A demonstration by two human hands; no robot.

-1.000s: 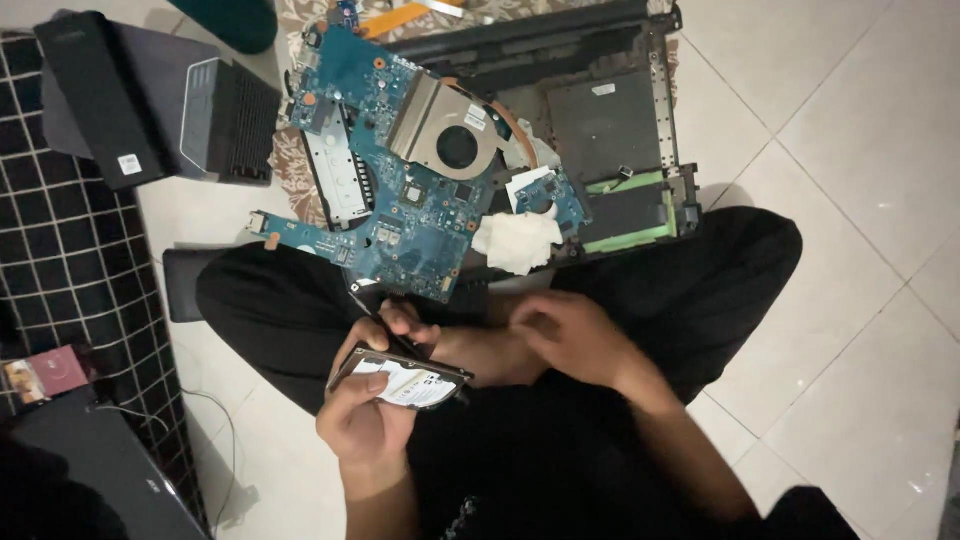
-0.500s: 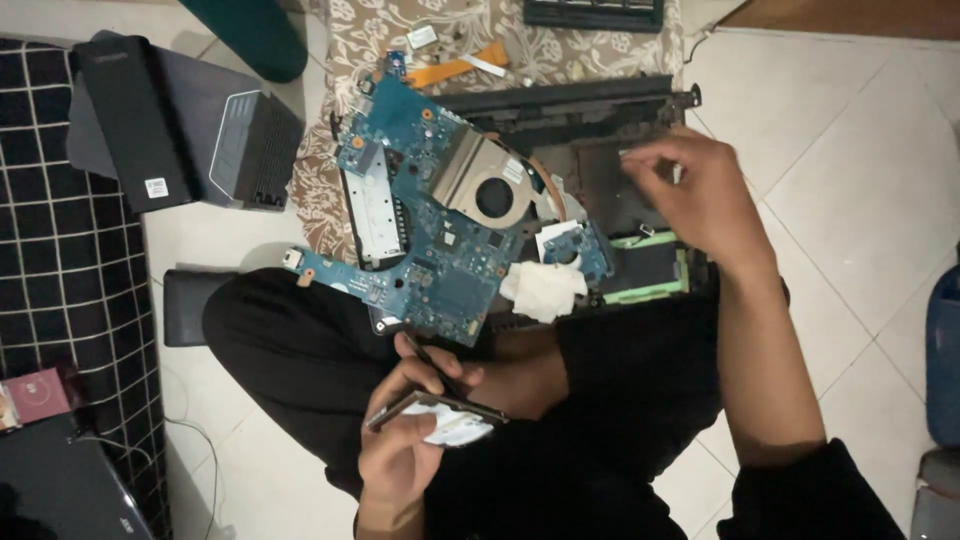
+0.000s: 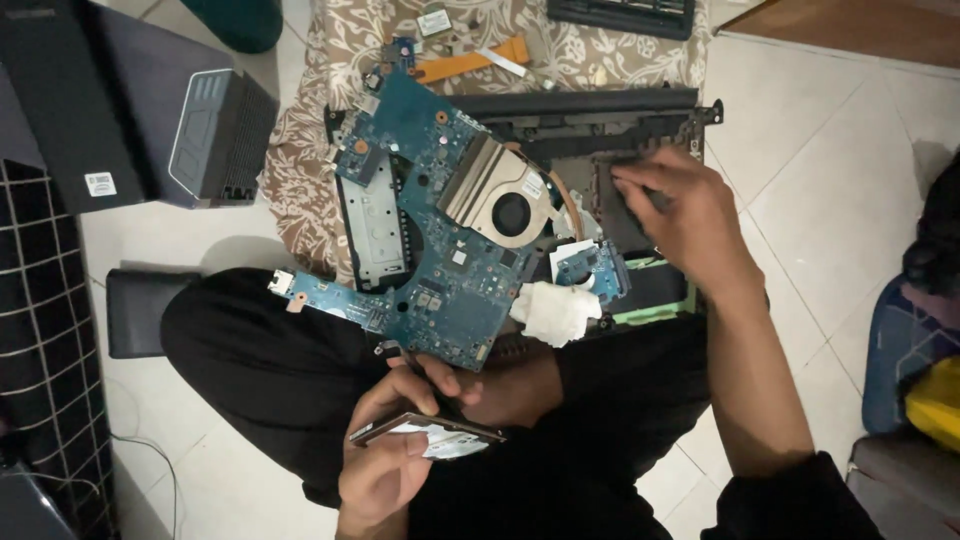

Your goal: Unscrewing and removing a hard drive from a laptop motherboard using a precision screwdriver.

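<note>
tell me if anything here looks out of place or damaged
The blue circuit board lies askew, lifted out of the black laptop shell and overhanging the person's lap. A crumpled white wad sits at its edge. The left hand holds a flat drive; the right hand reaches into the shell. No breakage shows.

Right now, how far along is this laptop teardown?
Done: the blue motherboard with its fan lies lifted off the black laptop base, and the orange ribbon cable is out on the cloth. In hand: the left hand holds a flat drive; the right hand reaches into the base. Left: whatever remains in the base.
</note>
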